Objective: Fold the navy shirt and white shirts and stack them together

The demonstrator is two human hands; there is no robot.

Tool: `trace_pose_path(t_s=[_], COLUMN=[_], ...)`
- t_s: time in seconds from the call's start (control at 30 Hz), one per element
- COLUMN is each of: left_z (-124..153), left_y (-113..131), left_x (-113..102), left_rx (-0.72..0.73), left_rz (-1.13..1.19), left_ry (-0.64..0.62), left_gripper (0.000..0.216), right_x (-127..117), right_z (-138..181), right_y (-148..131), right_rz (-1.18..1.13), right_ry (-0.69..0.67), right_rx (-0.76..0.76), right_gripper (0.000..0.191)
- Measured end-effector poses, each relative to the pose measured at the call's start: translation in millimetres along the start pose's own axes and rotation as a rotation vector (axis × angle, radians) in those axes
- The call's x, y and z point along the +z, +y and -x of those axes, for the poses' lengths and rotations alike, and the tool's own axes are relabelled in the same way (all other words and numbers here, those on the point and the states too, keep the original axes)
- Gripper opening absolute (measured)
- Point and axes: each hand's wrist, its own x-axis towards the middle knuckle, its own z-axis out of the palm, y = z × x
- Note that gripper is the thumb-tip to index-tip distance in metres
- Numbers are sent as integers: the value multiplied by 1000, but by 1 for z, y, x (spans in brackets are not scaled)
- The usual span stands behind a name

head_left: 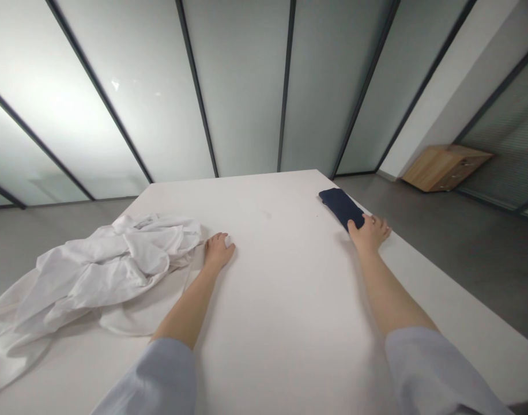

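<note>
My left hand [218, 251] rests on the white table [290, 276], fingers curled around a small piece of white cloth at the edge of a crumpled white garment [104, 265] that lies to its left. My right hand [370, 231] reaches to the table's right side, its fingers lying on the near end of a folded dark navy cloth [339, 206]. Both forearms are bare below pale blue sleeves.
The table's right edge [463, 300] runs close past my right hand, with grey floor beyond. A low wooden cabinet [445, 167] stands by the wall at the far right. Frosted glass panels [246, 86] with dark frames rise behind the table.
</note>
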Motion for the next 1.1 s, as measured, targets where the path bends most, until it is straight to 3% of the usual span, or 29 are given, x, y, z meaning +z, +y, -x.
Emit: trace_pose_path(t_s=[0.07, 0.13, 0.27, 0.33, 0.47, 0.63, 0.77, 0.9, 1.1], left_z=[-1, -1, -2, -2, -2, -2, -1, 0, 0], left_y=[-1, -2, -4, -3, -3, -2, 0, 2, 0], left_x=[1, 2, 3, 4, 4, 4, 1, -3, -4], left_rx=[14, 21, 26, 20, 4, 12, 3, -19, -6], left_rz=[2, 5, 10, 8, 12, 21, 12, 6, 16], left_ry=[2, 6, -14, -20, -13, -23, -27, -23, -21], left_gripper=[43, 42, 41, 41, 42, 43, 42, 40, 39], right_x=[-1, -1, 5, 9, 12, 6, 3, 5, 2], right_z=[2, 7, 25, 35, 42, 42, 50, 65, 77], right_y=[-10, -23, -51, -60, -65, -73, -96, -118, -116], right_rz=[-58, -109, -117, -43, 111, 210, 262, 277, 157], right_ry=[69, 27, -305, -488, -698, -805, -873, -840, -737], right_rx=[-131, -283, -606, -691, -671, -597, -488, -344, -417], right_gripper=[43, 39, 44, 49, 60, 67, 82, 100, 77])
